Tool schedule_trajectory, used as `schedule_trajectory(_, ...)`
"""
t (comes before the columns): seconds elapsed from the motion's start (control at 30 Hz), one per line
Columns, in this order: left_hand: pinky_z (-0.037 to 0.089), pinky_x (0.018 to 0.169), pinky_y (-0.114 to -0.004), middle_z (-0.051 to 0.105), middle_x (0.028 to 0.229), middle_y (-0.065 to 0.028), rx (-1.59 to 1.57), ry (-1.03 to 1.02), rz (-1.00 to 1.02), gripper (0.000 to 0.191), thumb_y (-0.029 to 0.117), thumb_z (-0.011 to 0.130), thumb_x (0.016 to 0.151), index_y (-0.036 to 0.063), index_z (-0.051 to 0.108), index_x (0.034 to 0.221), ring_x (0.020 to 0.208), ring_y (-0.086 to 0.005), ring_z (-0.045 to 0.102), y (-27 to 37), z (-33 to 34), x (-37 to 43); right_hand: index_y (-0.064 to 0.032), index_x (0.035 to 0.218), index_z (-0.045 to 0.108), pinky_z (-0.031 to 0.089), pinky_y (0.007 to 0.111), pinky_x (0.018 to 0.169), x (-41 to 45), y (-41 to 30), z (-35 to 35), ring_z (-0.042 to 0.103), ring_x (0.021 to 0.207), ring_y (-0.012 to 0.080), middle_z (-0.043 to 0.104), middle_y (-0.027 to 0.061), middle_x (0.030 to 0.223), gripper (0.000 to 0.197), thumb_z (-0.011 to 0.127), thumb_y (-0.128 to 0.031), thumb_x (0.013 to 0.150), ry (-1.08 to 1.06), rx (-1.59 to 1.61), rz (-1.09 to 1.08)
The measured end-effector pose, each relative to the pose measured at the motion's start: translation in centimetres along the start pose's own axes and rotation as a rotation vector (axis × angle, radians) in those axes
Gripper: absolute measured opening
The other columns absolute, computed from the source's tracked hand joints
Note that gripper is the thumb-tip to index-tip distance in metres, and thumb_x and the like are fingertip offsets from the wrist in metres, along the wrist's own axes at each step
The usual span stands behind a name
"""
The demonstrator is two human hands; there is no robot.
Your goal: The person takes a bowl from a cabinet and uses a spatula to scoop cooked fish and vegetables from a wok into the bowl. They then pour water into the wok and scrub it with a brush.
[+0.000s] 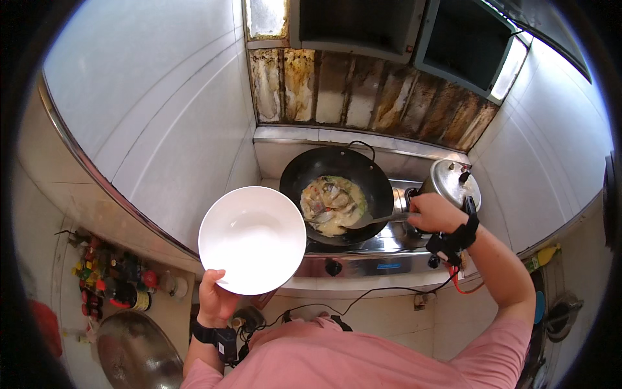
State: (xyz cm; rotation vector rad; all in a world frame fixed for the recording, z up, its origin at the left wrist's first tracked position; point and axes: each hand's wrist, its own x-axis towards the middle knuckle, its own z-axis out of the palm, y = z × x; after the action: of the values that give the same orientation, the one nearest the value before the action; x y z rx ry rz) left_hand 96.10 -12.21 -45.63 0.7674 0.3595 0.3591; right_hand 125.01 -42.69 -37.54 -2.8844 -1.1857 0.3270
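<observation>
My left hand [217,297] grips the rim of a large white bowl [252,240], thumb on the inner edge. The bowl's inside faces up and shows nothing in it. It is beside the left edge of a black wok [374,194] on the gas stove. My right hand [435,212] is closed around the handle of a metal spatula [384,220], whose blade dips into the stew [333,202] in the wok. Pale broth surrounds chunks that look like fish, with some green and red bits.
A pressure cooker [449,182] stands right of the wok, close to my right hand. Stove knobs [334,268] line the front panel. A black cable [374,290] hangs from my right wrist. Bottles [129,294] and a large metal pan [138,347] are at lower left.
</observation>
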Motion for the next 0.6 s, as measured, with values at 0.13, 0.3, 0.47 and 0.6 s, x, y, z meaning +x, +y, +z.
schedule_trajectory(0.13, 0.04, 0.092, -0.042, 0.047, 0.119, -0.0139, 0.0, 0.011, -0.014, 0.068, 0.025, 0.055, 0.067, 0.0019, 0.033, 0.128, 0.11, -0.0296, 0.047, -0.2, -0.4, 0.3, -0.0004, 0.081, 0.056, 0.046, 0.043, 0.068, -1.3, -0.1, 4.2, 0.058, 0.076, 0.0354, 0.06, 0.0185, 0.077, 0.024, 0.059, -0.023, 0.074, 0.09, 0.088, 0.039)
schedule_trajectory(0.3, 0.042, 0.09, -0.041, 0.047, 0.119, -0.0136, 0.031, -0.008, -0.029, 0.066, 0.024, 0.054, 0.069, 0.0031, 0.034, 0.128, 0.109, -0.0291, 0.048, -0.3, -0.2, 1.0, 0.001, 0.086, 0.056, 0.046, 0.044, 0.067, -1.0, 0.1, 10.1, 0.057, 0.075, 0.0374, 0.059, 0.0195, 0.078, 0.028, 0.061, -0.024, 0.075, 0.312, 0.235, 0.03)
schedule_trajectory(0.47, 0.043, 0.088, -0.041, 0.048, 0.118, -0.0136, 0.008, -0.029, -0.049, 0.066, 0.024, 0.054, 0.069, 0.0027, 0.034, 0.128, 0.107, -0.0291, 0.049, -0.5, 0.3, 1.8, 0.0047, 0.077, 0.061, 0.044, 0.044, 0.065, 1.3, 1.1, 14.0, 0.056, 0.072, 0.0398, 0.058, 0.0241, 0.071, 0.037, 0.06, -0.032, 0.075, 0.027, 0.581, 0.224)
schedule_trajectory(0.6, 0.044, 0.087, -0.041, 0.048, 0.118, -0.0139, 0.003, -0.002, -0.052, 0.066, 0.024, 0.054, 0.069, 0.003, 0.033, 0.128, 0.106, -0.0296, 0.05, -0.5, 0.8, 1.6, 0.0057, 0.076, 0.06, 0.043, 0.041, 0.059, 1.7, 0.2, 14.6, 0.055, 0.062, 0.0324, 0.056, 0.0201, 0.064, 0.036, 0.059, -0.031, 0.076, 0.095, 0.575, 0.185)
